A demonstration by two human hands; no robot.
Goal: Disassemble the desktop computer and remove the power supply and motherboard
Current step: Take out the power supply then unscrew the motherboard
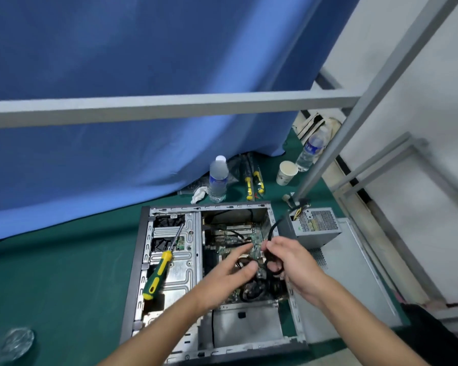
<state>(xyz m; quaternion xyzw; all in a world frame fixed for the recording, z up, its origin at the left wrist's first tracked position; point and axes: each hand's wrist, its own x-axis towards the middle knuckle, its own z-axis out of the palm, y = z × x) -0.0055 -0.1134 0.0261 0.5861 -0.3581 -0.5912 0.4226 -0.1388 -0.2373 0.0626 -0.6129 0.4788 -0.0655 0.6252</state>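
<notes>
Computer case (169,260) open on green mat, motherboard (238,244) inside; power supply (312,228) out, just right of case; right hand (288,262) curled round black cable (271,231) — left hand (230,270) fingers spread over board, holding nothing; screwdriver (159,270) resting on drive cage.

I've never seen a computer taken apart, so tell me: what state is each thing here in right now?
Computer case: lying flat, side open.
Power supply: out of the case, beside it.
Motherboard: still inside.
Black cable: gripped by the right hand.
Left hand: open, fingers spread over the board.
Screwdriver: resting on the drive bay.
Paper cup: upright.
</notes>
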